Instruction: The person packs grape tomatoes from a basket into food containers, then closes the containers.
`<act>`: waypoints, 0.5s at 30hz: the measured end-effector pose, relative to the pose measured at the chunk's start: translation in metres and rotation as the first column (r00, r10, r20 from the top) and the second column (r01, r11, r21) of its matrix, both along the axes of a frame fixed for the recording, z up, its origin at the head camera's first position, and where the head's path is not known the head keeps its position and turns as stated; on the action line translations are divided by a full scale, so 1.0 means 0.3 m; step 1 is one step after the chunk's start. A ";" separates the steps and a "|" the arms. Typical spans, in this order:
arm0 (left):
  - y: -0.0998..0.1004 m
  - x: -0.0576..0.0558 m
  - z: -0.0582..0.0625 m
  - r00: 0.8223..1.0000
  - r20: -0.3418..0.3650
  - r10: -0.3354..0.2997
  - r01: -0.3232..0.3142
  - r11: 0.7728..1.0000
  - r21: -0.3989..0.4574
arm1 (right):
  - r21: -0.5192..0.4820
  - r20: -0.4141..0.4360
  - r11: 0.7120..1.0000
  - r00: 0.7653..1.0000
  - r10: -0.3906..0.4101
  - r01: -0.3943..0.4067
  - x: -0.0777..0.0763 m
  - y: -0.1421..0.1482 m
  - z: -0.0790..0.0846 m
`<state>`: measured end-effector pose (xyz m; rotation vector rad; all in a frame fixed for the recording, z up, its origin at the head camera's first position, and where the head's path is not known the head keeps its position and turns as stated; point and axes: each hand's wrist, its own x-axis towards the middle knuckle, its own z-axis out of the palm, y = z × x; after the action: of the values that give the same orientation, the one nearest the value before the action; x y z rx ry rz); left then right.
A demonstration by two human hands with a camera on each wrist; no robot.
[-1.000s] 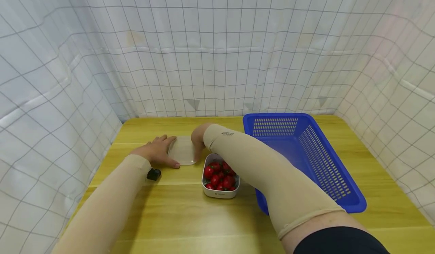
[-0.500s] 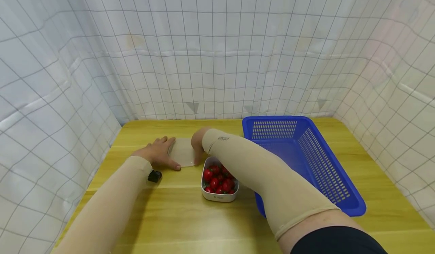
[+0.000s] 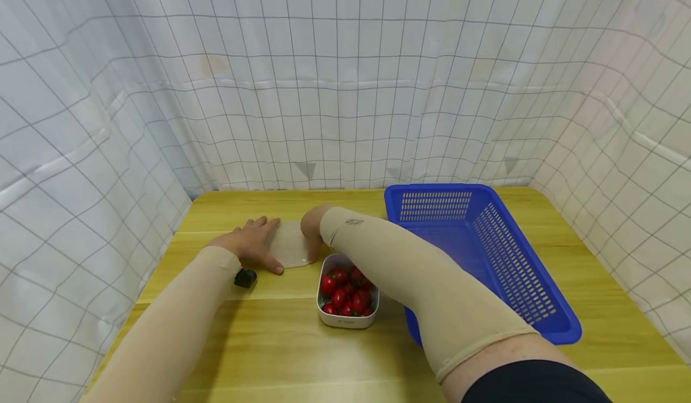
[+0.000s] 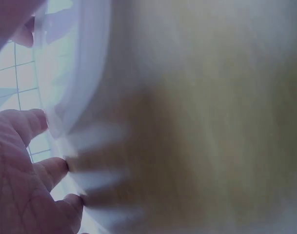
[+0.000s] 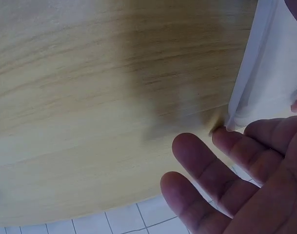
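A clear plastic lid (image 3: 290, 244) lies on the wooden table, between the two hands. My left hand (image 3: 249, 244) rests at its left side, thumb and fingers spread. In the left wrist view, fingertips (image 4: 60, 165) touch the lid's edge. My right hand (image 3: 313, 230) is at the lid's right side, largely hidden behind its wrist and sleeve. The right wrist view has one fingertip at a lid corner and two other fingers (image 5: 199, 158) loosely extended off it. Just nearer stands a white container (image 3: 347, 321) of red cherry tomatoes (image 3: 339, 297), partly covered by the right forearm.
A blue perforated basket (image 3: 450, 188) stands on the right, with the right forearm across its near left part. A small black device (image 3: 245, 278) sits at the left wrist. White grid-patterned curtain (image 3: 345, 91) encloses the back and sides of the table (image 3: 281, 355).
The lid and the tomato container have shifted slightly toward me, while the blue basket stays put. Both hands stay at the lid's sides, with the left thumb a little nearer.
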<state>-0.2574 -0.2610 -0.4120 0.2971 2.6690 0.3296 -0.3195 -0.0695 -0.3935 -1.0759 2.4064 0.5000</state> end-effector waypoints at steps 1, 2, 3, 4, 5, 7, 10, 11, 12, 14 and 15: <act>0.002 -0.002 -0.001 1.000 -0.002 -0.007 0.007 1.000 -0.005 | -0.010 0.001 1.000 1.000 0.000 0.000 0.000 -0.001 -0.002; 0.004 -0.003 -0.001 1.000 -0.007 -0.013 0.013 1.000 -0.008 | -0.020 0.002 1.000 1.000 0.003 -0.003 0.003 0.000 -0.001; 0.007 -0.005 -0.001 1.000 -0.013 -0.018 0.018 1.000 -0.009 | -0.030 0.001 1.000 1.000 0.003 -0.003 0.006 0.000 0.000; 0.009 -0.007 -0.002 1.000 -0.015 -0.020 0.020 1.000 -0.008 | -0.038 0.000 0.999 1.000 -0.001 0.001 0.009 0.000 0.001; 0.012 -0.008 -0.002 1.000 -0.018 -0.021 0.021 1.000 -0.006 | -0.048 -0.002 0.999 1.000 0.002 -0.002 0.015 0.002 0.005; 0.017 -0.009 -0.002 1.000 -0.022 -0.019 0.019 1.000 0.002 | -0.067 -0.006 0.998 1.000 -0.004 0.003 0.028 0.008 0.015; 0.024 -0.010 -0.004 1.000 -0.020 -0.007 0.008 1.000 0.018 | -0.088 -0.033 0.996 0.999 0.013 -0.016 0.044 0.016 0.028; 0.026 -0.010 -0.005 1.000 -0.020 -0.004 0.004 1.000 0.022 | -0.094 -0.040 0.995 0.999 0.026 -0.029 0.047 0.020 0.033; 0.027 -0.010 -0.005 1.000 -0.020 0.000 0.001 1.000 0.026 | -0.096 -0.051 0.995 0.998 0.037 -0.042 0.048 0.021 0.035; 0.029 -0.010 -0.008 1.000 -0.018 0.001 -0.001 1.000 0.030 | -0.103 -0.078 0.992 0.995 0.064 -0.072 0.045 0.023 0.036; 0.029 -0.011 -0.010 1.000 -0.019 0.001 0.000 0.999 0.032 | -0.112 -0.090 0.990 0.993 0.074 -0.084 0.041 0.024 0.037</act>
<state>-0.2607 -0.2524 -0.4150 0.3108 2.6843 0.3719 -0.3071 -0.0623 -0.3825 -1.2268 2.5018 0.4456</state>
